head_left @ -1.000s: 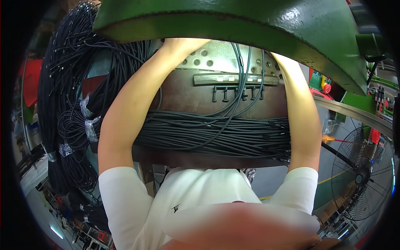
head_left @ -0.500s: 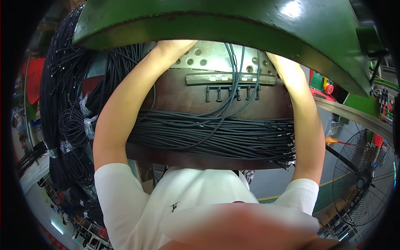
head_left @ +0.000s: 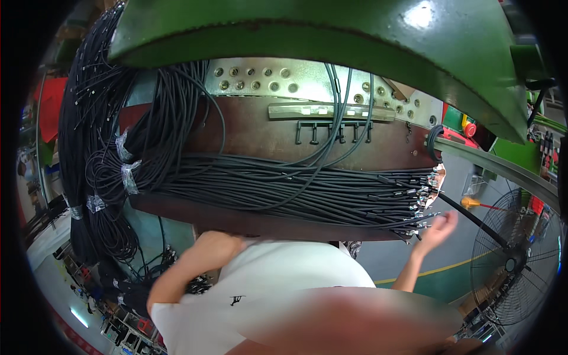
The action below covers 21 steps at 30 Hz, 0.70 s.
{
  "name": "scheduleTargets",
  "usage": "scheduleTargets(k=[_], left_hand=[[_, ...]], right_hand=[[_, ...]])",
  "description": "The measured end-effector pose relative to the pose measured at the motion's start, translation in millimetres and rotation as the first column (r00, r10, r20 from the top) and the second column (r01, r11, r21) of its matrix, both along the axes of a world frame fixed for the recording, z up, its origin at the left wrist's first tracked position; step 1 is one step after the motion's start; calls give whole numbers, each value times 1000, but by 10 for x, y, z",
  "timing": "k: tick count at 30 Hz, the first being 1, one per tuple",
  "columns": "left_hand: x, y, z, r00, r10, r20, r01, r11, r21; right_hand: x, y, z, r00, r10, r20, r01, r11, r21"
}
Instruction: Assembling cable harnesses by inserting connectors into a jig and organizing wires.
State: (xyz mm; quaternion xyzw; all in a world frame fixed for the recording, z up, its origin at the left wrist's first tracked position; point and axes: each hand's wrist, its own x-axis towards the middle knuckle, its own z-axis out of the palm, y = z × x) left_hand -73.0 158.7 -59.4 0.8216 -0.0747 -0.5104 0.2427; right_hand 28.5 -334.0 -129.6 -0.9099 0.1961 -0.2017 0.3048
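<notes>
My right hand (head_left: 436,229) hovers, fingers loosely apart, just beside the metal-tipped ends of the black cable bundle (head_left: 284,189) lying across the brown plate (head_left: 254,139). Left hand (head_left: 216,248) (blurred, grip unreadable) sits below. Sorting ends, I'd judge; next needs pinching one tip cleanly.

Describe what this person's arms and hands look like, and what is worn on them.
Both arms are bare below short white sleeves of a T-shirt with a small dark mark on the chest. The left hand is blurred; the right hand shows no glove. No watch, ring or wristband can be made out.
</notes>
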Motion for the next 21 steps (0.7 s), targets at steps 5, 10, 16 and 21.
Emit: scheduleTargets(k=[5, 10, 16, 21], left_hand=[[-409, 220, -1054, 803, 153, 576, -366, 890, 272], [-260, 194, -958, 750, 245, 615, -436, 881, 182], [-184, 185, -994, 762, 197, 617, -410, 884, 226], [-163, 155, -1080, 573, 264, 776, -494, 866, 70]], right_hand=[[-959, 224, -1094, 756, 450, -476, -214, 856, 471], [-895, 215, -1114, 780, 554, -290, -518, 832, 198], [-724, 433, -989, 822, 518, -238, -489, 855, 175], [-611, 546, -853, 813, 557, -169, -558, 829, 48]])
